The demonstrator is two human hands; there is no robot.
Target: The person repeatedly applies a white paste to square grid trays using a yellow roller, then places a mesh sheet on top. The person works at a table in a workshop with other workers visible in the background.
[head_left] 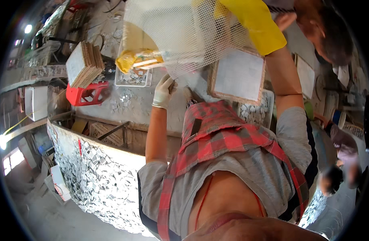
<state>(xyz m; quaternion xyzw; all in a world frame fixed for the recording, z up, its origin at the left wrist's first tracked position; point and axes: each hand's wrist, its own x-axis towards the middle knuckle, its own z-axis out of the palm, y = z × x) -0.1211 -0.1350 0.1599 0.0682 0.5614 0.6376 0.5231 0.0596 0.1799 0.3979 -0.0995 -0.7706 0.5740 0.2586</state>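
A white mesh sheet (pixel 188 36) is raised over the work area, spread between my two hands. My left hand (pixel 164 93), in a thin whitish glove, is closed at the sheet's near corner and pinches it. A loose yellow glove covers my right hand (pixel 254 26) at the sheet's far right. Some of that yellow shows through the mesh, and the fingertips are cut off by the top edge. Below the sheet, a framed board (pixel 238 76) with a pale grey face lies to the right. A yellow plastic bag (pixel 126 61) rests on a white basket (pixel 130 79) of small tile pieces.
Several stacked boards (pixel 85 66) stand on a red stool (pixel 86 94) at left. Another basket of chips (pixel 252 110) is close to my right side. A curved panel covered in mirror-like chips (pixel 100 176) lies at left. Another person (pixel 329 32) is at the upper right.
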